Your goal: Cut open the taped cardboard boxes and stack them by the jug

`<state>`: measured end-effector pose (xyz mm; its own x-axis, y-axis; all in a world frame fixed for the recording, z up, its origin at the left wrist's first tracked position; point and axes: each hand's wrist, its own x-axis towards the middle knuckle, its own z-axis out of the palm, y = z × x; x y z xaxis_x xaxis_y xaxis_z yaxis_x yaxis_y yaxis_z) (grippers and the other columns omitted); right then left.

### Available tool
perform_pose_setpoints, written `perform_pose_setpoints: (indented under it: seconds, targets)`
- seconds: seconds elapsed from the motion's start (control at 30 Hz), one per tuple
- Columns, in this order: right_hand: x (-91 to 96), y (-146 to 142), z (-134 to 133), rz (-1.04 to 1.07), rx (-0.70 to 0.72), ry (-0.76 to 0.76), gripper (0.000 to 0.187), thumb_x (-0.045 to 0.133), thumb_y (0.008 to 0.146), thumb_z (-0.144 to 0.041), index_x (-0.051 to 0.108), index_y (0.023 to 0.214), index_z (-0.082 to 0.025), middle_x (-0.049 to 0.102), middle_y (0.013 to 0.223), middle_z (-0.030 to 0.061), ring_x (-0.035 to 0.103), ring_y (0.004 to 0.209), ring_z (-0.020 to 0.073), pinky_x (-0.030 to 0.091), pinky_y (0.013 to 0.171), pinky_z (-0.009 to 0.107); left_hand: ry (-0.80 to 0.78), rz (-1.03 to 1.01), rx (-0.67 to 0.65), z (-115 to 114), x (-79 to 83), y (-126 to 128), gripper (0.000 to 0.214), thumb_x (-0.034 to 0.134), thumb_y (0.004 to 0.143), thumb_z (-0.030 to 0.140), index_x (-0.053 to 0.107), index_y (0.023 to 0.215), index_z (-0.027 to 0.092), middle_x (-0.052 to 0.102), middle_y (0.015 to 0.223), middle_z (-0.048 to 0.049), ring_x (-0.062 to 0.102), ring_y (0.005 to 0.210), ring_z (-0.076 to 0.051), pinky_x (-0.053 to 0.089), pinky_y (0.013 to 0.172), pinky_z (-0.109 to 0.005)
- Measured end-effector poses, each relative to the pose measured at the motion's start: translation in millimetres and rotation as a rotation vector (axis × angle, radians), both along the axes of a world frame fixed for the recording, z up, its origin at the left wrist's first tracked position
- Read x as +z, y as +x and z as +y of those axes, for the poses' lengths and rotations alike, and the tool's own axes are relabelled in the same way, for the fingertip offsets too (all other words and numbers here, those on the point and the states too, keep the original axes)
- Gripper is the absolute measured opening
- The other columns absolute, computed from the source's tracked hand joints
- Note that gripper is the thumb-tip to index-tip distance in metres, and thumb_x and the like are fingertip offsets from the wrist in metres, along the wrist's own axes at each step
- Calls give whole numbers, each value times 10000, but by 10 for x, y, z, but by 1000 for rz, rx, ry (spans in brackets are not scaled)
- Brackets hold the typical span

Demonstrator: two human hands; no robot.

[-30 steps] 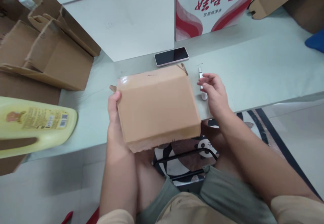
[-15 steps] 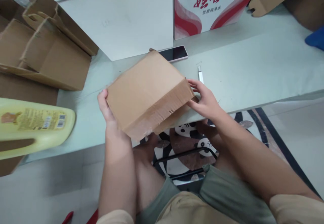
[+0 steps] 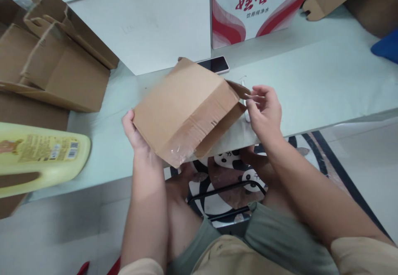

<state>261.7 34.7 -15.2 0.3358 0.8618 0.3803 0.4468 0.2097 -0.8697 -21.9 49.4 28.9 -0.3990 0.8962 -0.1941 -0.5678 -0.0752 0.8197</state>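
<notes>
Head view: L hand (image 3: 134,132) holds a brown box (image 3: 180,109) by its left side, thumb on the edge & the rest of the fingers under or behind. The box is in the mid of the scene, tipped, at the near edge of the pale table (image 3: 329,76); can't tell if it touches the top. Its open end faces near & right, w/ shiny tape (image 3: 180,150) on the near corner. R hand (image 3: 264,111) is at the right end, fingers bent, tips by a small flap (image 3: 236,87) that sticks out; can't tell if they pinch it. A white cutter (image 3: 247,115) lies just behind those fingers, partly hid. Far side: a phone (image 3: 217,64), partly under the box in view, then a big white box (image 3: 149,34) & a red-&-white box (image 3: 261,9) to its right. Left: a yellow bottle (image 3: 46,142), near, & brown cartons (image 3: 74,76), farther back. Far right: a blue thing (image 3: 387,50), cut off.
</notes>
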Motion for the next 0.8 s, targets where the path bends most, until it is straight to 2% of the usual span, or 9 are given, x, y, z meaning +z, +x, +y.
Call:
perform_pose_setpoints:
  seconds: [0.07, 0.13, 0.23, 0.3, 0.37, 0.47, 0.6, 0.73, 0.8]
  targets:
    - [8, -21, -31, -55, -52, 106, 104, 573, 894, -270, 585, 994, -247, 678, 946, 46, 679, 901, 208, 549, 788, 378, 13, -48, 70, 11, 7, 14, 260, 565, 853, 437, 616, 852, 182, 727, 788, 0, 665, 754, -162, 524, 741, -292]
    - [15, -112, -107, -192, 47, 231, 36, 561, 916, -274, 583, 909, -247, 672, 864, 31, 668, 849, 207, 539, 794, 392, 24, -80, 115, 16, 17, 68, 277, 519, 880, 432, 621, 866, 174, 719, 806, -16, 661, 790, -173, 523, 753, -299]
    - [4, -356, -266, -426, 304, 313, 223, 598, 929, -402, 634, 1059, -224, 737, 1028, 91, 684, 1016, 275, 531, 926, 478, 90, -60, 111, 14, -12, 191, 288, 494, 902, 446, 619, 878, 188, 721, 867, -38, 673, 880, -190, 532, 782, -294]
    - [-32, -530, -359, -523, 379, 296, 412, 642, 892, -488, 629, 1168, -182, 727, 1152, 150, 655, 1145, 329, 498, 1012, 532, 117, -18, 69, 8, -61, 281, 313, 496, 896, 487, 624, 892, 201, 729, 938, -58, 684, 980, -209, 543, 841, -292]
    - [-97, -663, -413, -548, 383, 275, 416, 658, 866, -488, 641, 1131, -169, 726, 1089, 155, 660, 1106, 332, 491, 1028, 542, 109, 33, 26, 1, -111, 365, 364, 503, 874, 542, 631, 918, 204, 729, 1006, -77, 679, 1076, -233, 547, 908, -305]
    - [-224, -757, -414, -532, 364, 213, 274, 678, 848, -464, 670, 949, -210, 714, 941, 117, 675, 985, 312, 532, 954, 521, 115, 81, 0, -5, -146, 461, 405, 532, 836, 587, 622, 930, 203, 724, 1055, -86, 666, 1140, -254, 545, 954, -323]
    - [-332, -771, -367, -486, 319, 136, 227, 725, 827, -456, 669, 843, -236, 702, 930, 106, 668, 956, 309, 557, 867, 496, 149, 97, -2, 8, -105, 520, 415, 547, 819, 610, 603, 928, 213, 718, 1050, -81, 662, 1142, -257, 542, 951, -326]
    - [-255, -758, -386, -495, 293, 221, 110, 658, 885, -336, 675, 840, -237, 706, 909, 85, 665, 890, 265, 537, 808, 434, 165, 36, 22, 31, -36, 512, 347, 525, 843, 539, 592, 910, 204, 710, 965, -76, 671, 1076, -251, 534, 926, -320]
    - [-146, -735, -422, -463, 380, 329, 125, 622, 916, -332, 687, 885, -230, 714, 906, 78, 668, 864, 236, 519, 781, 397, 168, -10, 69, 27, -3, 474, 298, 502, 849, 481, 583, 872, 196, 689, 878, -66, 672, 980, -234, 532, 887, -313]
